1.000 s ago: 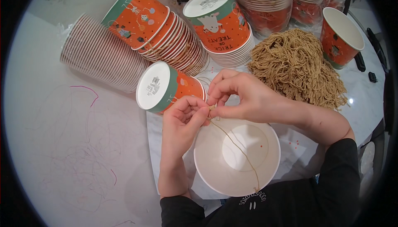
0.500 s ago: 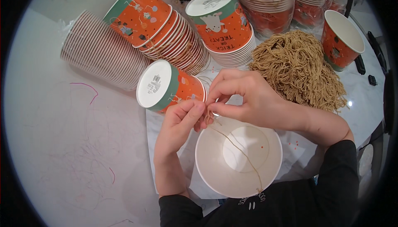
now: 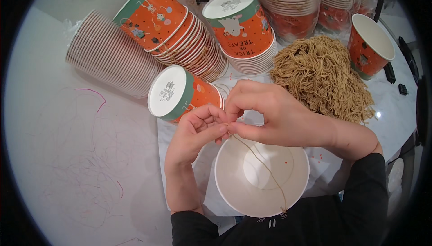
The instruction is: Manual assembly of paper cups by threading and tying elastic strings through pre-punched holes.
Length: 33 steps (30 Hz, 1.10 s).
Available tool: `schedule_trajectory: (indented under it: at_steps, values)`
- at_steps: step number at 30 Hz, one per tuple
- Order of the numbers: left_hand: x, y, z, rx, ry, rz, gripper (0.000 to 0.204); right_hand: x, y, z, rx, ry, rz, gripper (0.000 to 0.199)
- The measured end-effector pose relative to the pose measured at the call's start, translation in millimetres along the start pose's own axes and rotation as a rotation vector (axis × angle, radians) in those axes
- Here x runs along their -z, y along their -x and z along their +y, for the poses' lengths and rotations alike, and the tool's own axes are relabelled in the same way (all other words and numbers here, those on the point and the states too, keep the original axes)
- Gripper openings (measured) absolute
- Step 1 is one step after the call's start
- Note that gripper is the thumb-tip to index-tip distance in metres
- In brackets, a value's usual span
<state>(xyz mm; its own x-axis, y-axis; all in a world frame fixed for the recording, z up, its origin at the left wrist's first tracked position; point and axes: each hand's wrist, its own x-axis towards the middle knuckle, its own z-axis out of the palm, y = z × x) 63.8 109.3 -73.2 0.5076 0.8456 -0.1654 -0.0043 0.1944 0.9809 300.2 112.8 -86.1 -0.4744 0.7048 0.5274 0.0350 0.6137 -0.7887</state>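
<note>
A white-lined paper bucket (image 3: 294, 169) lies with its mouth toward me, close to my body. From its near rim a tan cord (image 3: 265, 164) runs across the opening up to my fingers. My left hand (image 3: 195, 131) pinches the cord's end at the bucket's far rim. Meeting it there, my right hand (image 3: 270, 111) has thumb and fingertips pressed on the same cord. What the cord does between the fingertips is mostly hidden. Just beyond my left hand, an orange and green bucket (image 3: 202, 94) lies on its side, white base toward the left.
A heap of tan cords (image 3: 321, 75) lies right of my hands, beside an upright orange bucket (image 3: 366, 59). Behind are stacked orange buckets (image 3: 155, 19), an upside-down stack (image 3: 236, 30), a sideways white-rimmed stack (image 3: 112, 55) and bagged stacks (image 3: 292, 7).
My fingertips have come together and shifted slightly toward me, pinching the cord tighter. The bucket near my body has moved a little to the right.
</note>
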Motion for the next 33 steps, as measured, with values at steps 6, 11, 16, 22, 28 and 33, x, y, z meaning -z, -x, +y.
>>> schedule_trajectory:
  at_steps: [6, 11, 16, 22, 28, 33]
  values:
    - [7, -3, -3, 0.033, 0.090, 0.029, 0.008, 4, 2, 6, 0.133, 0.087, -0.058, 0.009]
    - [-2, -5, -9, -0.003, -0.095, 0.196, 0.019, 3, 2, 9, 0.120, 0.151, -0.076, 0.009]
    - [-17, -6, -10, -0.103, -0.206, 0.321, 0.030, 0, 0, 11, 0.088, 0.115, -0.060, 0.008]
    - [-30, -3, -17, -0.274, -0.629, 0.456, 0.026, -8, 1, 19, 0.131, 0.134, -0.019, 0.008]
    - [-32, 1, -13, -0.336, -0.605, 0.500, 0.017, -6, 0, 13, 0.051, 0.154, 0.023, 0.010]
    - [-21, 2, -10, -0.219, -0.381, 0.423, 0.015, 5, -3, 2, -0.061, 0.163, -0.076, 0.014]
